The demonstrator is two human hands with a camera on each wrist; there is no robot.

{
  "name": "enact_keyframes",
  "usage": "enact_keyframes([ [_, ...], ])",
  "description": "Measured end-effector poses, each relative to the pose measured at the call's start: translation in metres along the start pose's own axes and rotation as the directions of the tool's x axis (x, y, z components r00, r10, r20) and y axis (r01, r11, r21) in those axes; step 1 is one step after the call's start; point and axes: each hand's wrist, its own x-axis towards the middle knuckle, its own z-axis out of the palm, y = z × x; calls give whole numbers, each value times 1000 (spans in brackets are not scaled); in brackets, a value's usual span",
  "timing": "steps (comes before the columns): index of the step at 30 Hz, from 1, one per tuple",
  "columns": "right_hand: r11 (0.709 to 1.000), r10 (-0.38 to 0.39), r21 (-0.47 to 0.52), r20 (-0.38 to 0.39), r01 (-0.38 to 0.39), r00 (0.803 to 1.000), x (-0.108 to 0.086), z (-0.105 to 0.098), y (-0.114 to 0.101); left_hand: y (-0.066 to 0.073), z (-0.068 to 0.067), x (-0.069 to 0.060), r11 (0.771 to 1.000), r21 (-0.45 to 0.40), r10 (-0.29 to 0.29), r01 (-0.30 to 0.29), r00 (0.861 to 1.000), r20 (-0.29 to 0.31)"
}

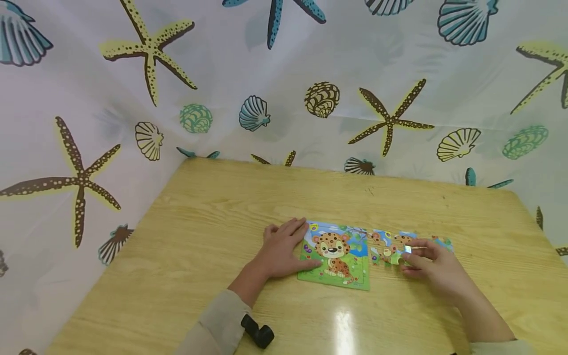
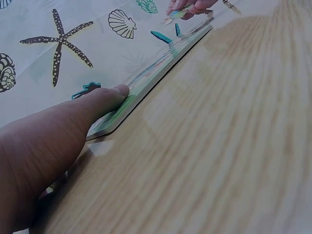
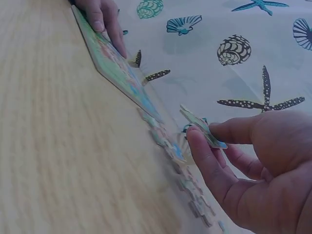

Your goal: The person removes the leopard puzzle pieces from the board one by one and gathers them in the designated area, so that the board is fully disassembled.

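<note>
1. Nearest the head camera is a beige cloth sleeve [image 1: 217, 323] on the left arm, with a small black fitting [image 1: 258, 333] on its cuff.
2. The right hand [image 1: 439, 273] has its grip closed to a narrow pinch, thumb and fingertips on a small, flat, printed puzzle piece [image 3: 197, 122], raised above the surface.
3. Below and beside that grip lie loose multicoloured puzzle pieces [image 1: 380, 237], flat in a strip; some are partly hidden by the hand.
4. Just left of them is a square puzzle board [image 1: 336, 251] showing a spotted leopard cub on green and blue, lying flat.
5. The left hand [image 1: 281, 251] rests spread on the board's left side, its grip loose, thumb extended over the picture.
6. Everything lies on a pale yellow-brown wood-grain bench [image 1: 222, 207], glossy enough to carry a bright reflection [image 1: 343, 328] near the front.
7. Around the bench's back and sides hangs whitish cloth [image 1: 284, 74], printed with starfish [image 1: 389, 120] and shells [image 1: 322, 100] in yellow, brown and blue-green.
</note>
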Motion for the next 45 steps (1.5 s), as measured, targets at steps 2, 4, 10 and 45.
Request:
enact_keyframes([
  [2,1000,-4,-26,2,4,1000,-2,-10,-1,1,-1,0,1000,-5,-4,4,1000,10],
  [4,999,-10,-45,10,10,1000,-4,-20,-1,2,-1,-1,1000,-5,-7,7,1000,13],
  [10,996,-12,-88,28,14,1000,-10,-44,-2,2,-2,0,1000,13,1,-1,1000,13],
  [45,974,160,-162,6,-157,987,-17,-94,19,4,-10,-6,997,53,50,-56,993,110],
])
